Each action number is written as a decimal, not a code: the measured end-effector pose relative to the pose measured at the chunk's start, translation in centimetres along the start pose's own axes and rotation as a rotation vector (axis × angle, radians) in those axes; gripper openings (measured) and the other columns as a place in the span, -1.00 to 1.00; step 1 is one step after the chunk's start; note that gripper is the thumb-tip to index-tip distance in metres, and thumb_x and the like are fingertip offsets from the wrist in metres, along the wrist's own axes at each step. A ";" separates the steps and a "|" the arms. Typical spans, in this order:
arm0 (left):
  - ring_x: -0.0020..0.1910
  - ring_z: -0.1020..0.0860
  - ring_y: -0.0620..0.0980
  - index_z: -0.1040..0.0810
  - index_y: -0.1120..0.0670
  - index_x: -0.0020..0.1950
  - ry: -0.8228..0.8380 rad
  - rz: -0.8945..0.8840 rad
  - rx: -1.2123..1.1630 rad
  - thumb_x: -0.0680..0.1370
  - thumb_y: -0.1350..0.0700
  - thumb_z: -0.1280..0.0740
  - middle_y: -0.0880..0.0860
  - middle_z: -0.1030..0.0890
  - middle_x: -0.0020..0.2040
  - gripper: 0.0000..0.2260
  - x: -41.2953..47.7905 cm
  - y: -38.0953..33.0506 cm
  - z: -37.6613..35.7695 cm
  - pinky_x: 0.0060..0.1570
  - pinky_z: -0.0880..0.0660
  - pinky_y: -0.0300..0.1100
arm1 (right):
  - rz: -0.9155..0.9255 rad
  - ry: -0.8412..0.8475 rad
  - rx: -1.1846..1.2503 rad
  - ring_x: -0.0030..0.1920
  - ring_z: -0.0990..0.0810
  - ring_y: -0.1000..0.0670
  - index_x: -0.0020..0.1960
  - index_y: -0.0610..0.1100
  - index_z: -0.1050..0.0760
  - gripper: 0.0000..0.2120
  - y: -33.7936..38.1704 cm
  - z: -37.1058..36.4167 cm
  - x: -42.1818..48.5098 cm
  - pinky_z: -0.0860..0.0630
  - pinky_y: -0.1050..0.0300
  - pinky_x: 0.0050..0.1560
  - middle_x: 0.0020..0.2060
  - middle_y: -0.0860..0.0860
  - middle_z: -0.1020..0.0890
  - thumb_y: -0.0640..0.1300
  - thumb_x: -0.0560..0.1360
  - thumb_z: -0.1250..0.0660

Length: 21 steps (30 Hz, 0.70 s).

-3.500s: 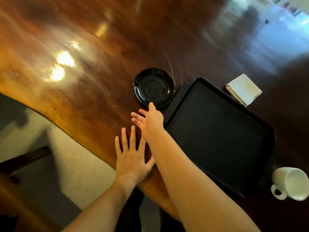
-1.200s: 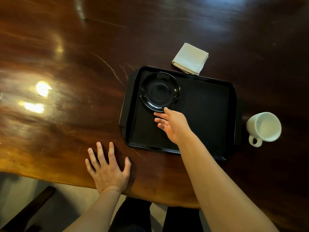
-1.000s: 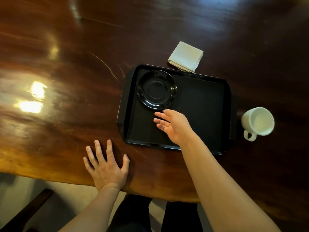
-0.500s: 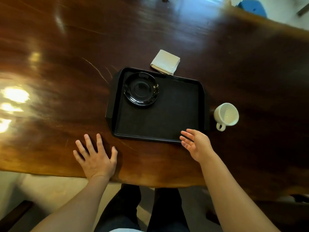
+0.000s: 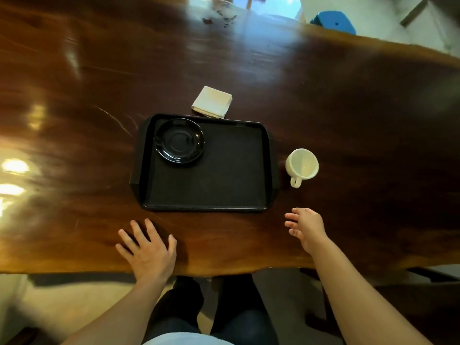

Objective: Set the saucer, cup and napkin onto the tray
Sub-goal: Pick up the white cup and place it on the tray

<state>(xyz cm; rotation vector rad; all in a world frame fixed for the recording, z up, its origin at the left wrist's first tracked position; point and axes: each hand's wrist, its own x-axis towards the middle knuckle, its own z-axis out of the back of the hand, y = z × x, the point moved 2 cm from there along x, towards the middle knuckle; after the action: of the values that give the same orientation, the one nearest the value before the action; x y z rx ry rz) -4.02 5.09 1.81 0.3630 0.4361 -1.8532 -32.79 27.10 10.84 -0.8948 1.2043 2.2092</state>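
Nearest the camera, dark trousers [image 5: 219,312] show below the table edge, with both bare forearms reaching forward over them. Left hand [image 5: 149,250] lies flat, palm down, on the wooden table [image 5: 74,108] close to its near edge, fingers spread, holding nothing. Right hand [image 5: 307,226] hovers over the table off the tray's near right corner, fingers loosely open and pointing left, empty; whether it touches the wood cannot be told. Beyond the hands sits the black tray [image 5: 204,192], rectangular, long side running left to right, flat on the table. Black saucer [image 5: 178,141] rests inside the tray in its far left corner, upright, close to the far and left walls. Rest of the tray floor is bare. White cup [image 5: 302,164] stands on the table just beside the tray's right edge, apart from it, mouth up, handle turned toward the person; it lies beyond the right hand and clear of it. Folded pale napkin [image 5: 212,102] lies on the table just past the tray's far edge, its near corner at or touching the rim. Farther on, glossy wood with bright glare patches at left. A blue object [image 5: 332,21] shows past the far table edge.
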 end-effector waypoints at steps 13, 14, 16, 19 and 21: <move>0.62 0.08 0.28 -0.04 0.03 0.62 0.070 -0.011 0.016 0.59 -0.22 -0.16 0.19 -0.01 0.65 -0.31 -3.6 -9.2 -0.9 0.55 -0.02 0.22 | -0.025 0.041 0.065 -0.04 -0.68 -0.10 0.45 -0.11 -0.35 -0.61 4.0 2.8 5.3 -0.65 -0.02 -0.05 0.14 -0.12 -0.60 -0.05 0.65 -0.24; 0.62 0.08 0.28 -0.03 0.04 0.63 0.068 -0.006 0.009 0.59 -0.21 -0.16 0.19 -0.01 0.65 -0.31 -3.8 -9.9 -0.9 0.55 -0.02 0.22 | -0.027 0.056 0.090 -0.04 -0.68 -0.11 0.45 -0.11 -0.35 -0.60 4.5 2.8 5.5 -0.65 -0.02 -0.05 0.14 -0.12 -0.60 -0.04 0.65 -0.25; 0.62 0.08 0.29 -0.03 0.05 0.63 0.053 0.014 -0.011 0.59 -0.21 -0.16 0.20 -0.01 0.64 -0.31 -4.3 -10.9 -1.2 0.55 -0.03 0.22 | -0.042 0.097 0.155 -0.02 -0.68 -0.12 0.46 -0.11 -0.34 -0.58 5.5 2.8 5.8 -0.64 -0.03 -0.04 0.14 -0.13 -0.59 -0.01 0.64 -0.25; 0.62 0.08 0.29 -0.02 0.05 0.62 0.026 0.039 -0.024 0.58 -0.23 -0.17 0.20 -0.01 0.64 -0.29 -4.5 -12.0 -1.8 0.55 -0.02 0.23 | -0.130 0.184 0.312 0.05 -0.63 -0.15 0.46 -0.11 -0.36 -0.60 6.6 2.8 5.9 -0.59 -0.04 0.05 0.25 -0.16 -0.56 -0.02 0.66 -0.22; 0.62 0.08 0.29 -0.02 0.04 0.62 0.020 0.056 -0.024 0.58 -0.24 -0.16 0.19 0.00 0.64 -0.29 -4.6 -12.3 -2.1 0.55 -0.01 0.23 | -0.198 0.254 0.402 0.12 -0.61 -0.16 0.42 -0.14 -0.42 -0.61 7.0 2.7 6.1 -0.56 -0.02 0.05 0.29 -0.17 -0.55 0.00 0.65 -0.22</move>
<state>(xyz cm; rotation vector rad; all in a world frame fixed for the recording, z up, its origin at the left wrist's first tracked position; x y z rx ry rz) -14.19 13.52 3.49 0.3744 0.4573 -1.7897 -42.41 26.37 11.39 -1.0881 1.5319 1.6527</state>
